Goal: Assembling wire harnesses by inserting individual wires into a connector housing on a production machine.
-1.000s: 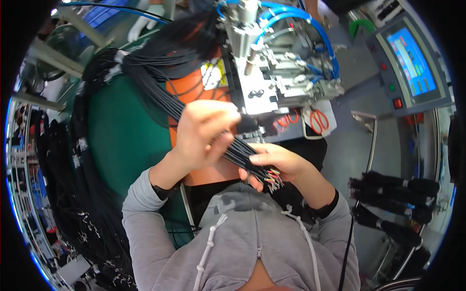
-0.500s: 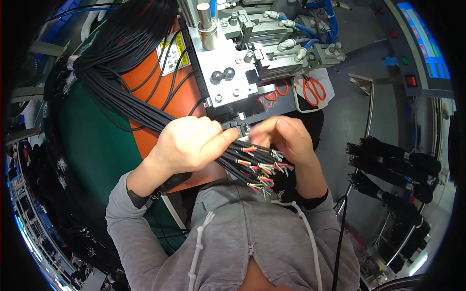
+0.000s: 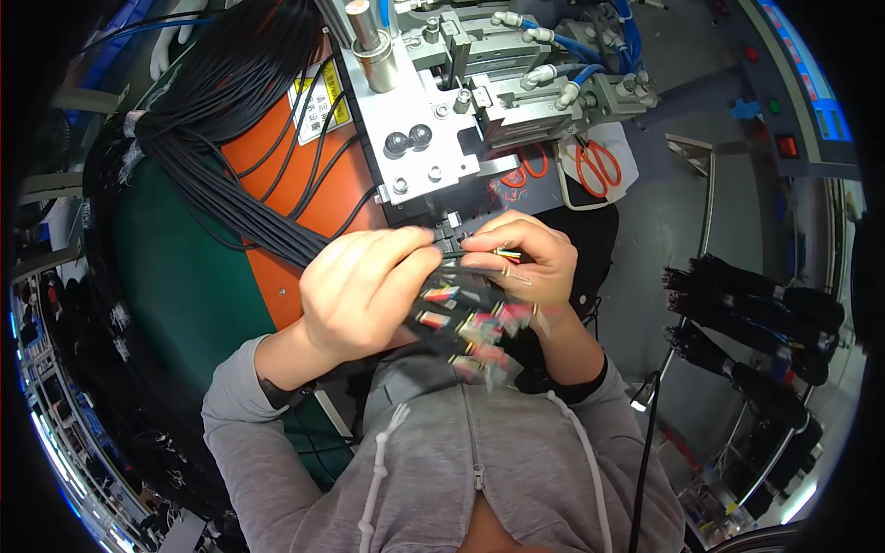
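My left hand is closed around a thick bundle of black cables, which runs in from the upper left. Below its fingers hang the bundle's stripped ends, with red, white and other coloured wires, smeared by motion. In my right hand, thumb and fingers pinch a single black cable whose coloured wire ends show at the fingers. Both hands are close together, just in front of a small dark metal fixture at the foot of the machine.
Orange-handled scissors lie on a white sheet behind my right hand. An orange board sits on the green surface at left. More cable bundles hang on a rack at right. A control panel with a screen stands at upper right.
My right hand has moved left and slightly up, and now pinches one cable close to my left fingers. The hanging wire ends have swung left and downward.
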`<move>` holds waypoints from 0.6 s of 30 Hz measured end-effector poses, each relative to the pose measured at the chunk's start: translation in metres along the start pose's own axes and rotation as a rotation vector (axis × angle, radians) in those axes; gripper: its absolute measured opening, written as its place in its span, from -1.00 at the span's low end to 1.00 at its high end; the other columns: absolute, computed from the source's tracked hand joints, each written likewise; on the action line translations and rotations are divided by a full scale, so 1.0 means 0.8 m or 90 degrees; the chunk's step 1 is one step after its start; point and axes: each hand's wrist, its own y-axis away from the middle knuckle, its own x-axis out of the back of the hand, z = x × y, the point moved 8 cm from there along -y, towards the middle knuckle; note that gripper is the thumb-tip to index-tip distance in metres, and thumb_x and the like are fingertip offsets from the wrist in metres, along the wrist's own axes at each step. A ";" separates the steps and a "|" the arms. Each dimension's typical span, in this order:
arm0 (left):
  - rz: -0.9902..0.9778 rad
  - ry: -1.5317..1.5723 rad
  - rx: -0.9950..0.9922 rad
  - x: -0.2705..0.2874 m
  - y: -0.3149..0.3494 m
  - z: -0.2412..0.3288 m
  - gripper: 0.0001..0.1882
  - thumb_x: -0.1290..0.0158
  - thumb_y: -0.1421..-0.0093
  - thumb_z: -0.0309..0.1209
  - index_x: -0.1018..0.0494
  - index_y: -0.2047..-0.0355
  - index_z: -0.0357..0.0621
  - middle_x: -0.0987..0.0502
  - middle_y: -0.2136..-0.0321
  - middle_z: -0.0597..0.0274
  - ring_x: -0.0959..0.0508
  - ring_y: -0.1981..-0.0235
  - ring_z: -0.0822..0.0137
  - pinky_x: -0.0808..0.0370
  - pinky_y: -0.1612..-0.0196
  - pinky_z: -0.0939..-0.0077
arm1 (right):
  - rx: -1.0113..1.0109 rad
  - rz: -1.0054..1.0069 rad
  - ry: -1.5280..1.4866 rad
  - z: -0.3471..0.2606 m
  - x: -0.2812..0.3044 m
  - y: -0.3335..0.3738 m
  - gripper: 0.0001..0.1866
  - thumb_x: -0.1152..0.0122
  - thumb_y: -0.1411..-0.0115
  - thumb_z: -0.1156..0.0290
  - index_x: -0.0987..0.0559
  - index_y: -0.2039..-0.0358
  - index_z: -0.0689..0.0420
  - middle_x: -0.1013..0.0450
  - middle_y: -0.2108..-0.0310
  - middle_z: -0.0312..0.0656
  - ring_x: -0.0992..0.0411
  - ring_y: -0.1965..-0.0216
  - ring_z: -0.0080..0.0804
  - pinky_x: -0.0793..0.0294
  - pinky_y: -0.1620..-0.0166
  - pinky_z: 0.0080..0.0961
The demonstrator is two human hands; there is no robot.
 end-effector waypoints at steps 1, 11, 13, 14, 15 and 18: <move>0.046 0.024 0.000 0.008 0.001 -0.001 -0.65 -0.12 0.12 -0.38 -0.50 0.29 -0.32 -0.50 0.44 0.16 -0.52 0.53 0.32 -0.42 0.54 0.48 | -0.038 0.010 -0.017 0.007 0.000 0.002 -0.80 -0.41 0.15 0.67 -0.59 0.45 0.30 -0.53 0.47 -0.10 -0.49 0.43 -0.46 -0.44 0.37 -0.63; -0.032 0.008 -0.009 -0.003 0.002 0.000 -0.73 -0.18 0.10 -0.42 -0.51 0.37 -0.34 -0.49 0.53 0.16 -0.49 0.63 0.34 -0.38 0.62 0.55 | -0.052 0.109 -0.256 -0.007 -0.018 -0.006 -0.81 -0.39 0.09 0.68 -0.59 0.41 0.28 -0.51 0.33 -0.06 -0.50 0.35 -0.44 -0.44 0.34 -0.67; -0.021 0.004 0.001 -0.003 0.001 -0.001 -0.75 -0.18 0.10 -0.44 -0.51 0.39 -0.34 -0.48 0.55 0.17 -0.49 0.63 0.36 -0.38 0.62 0.55 | -0.027 0.117 -0.248 -0.007 -0.019 -0.006 -0.81 -0.39 0.08 0.65 -0.59 0.41 0.28 -0.50 0.34 -0.08 -0.49 0.37 -0.46 -0.44 0.35 -0.66; -0.021 0.005 0.004 -0.003 0.001 -0.002 -0.75 -0.18 0.10 -0.44 -0.51 0.39 -0.34 -0.48 0.55 0.17 -0.49 0.63 0.36 -0.38 0.62 0.55 | 0.000 0.129 -0.238 -0.009 -0.016 -0.006 -0.82 -0.40 0.07 0.62 -0.59 0.41 0.27 -0.50 0.36 -0.10 -0.48 0.40 -0.49 -0.44 0.37 -0.65; -0.008 0.009 0.006 -0.003 0.002 -0.003 -0.75 -0.18 0.10 -0.44 -0.52 0.39 -0.33 -0.48 0.55 0.18 -0.49 0.63 0.36 -0.37 0.62 0.56 | 0.026 0.140 -0.228 -0.012 -0.014 -0.006 -0.82 -0.41 0.06 0.59 -0.60 0.40 0.26 -0.50 0.37 -0.12 -0.47 0.42 -0.52 -0.44 0.38 -0.64; 0.017 0.017 0.013 -0.003 0.003 -0.005 -0.75 -0.18 0.11 -0.45 -0.52 0.39 -0.32 -0.48 0.54 0.20 -0.49 0.62 0.37 -0.37 0.62 0.57 | 0.110 0.090 -0.048 -0.027 -0.009 -0.013 -0.82 -0.40 0.08 0.60 -0.60 0.42 0.26 -0.48 0.40 -0.14 -0.45 0.42 -0.51 -0.44 0.37 -0.61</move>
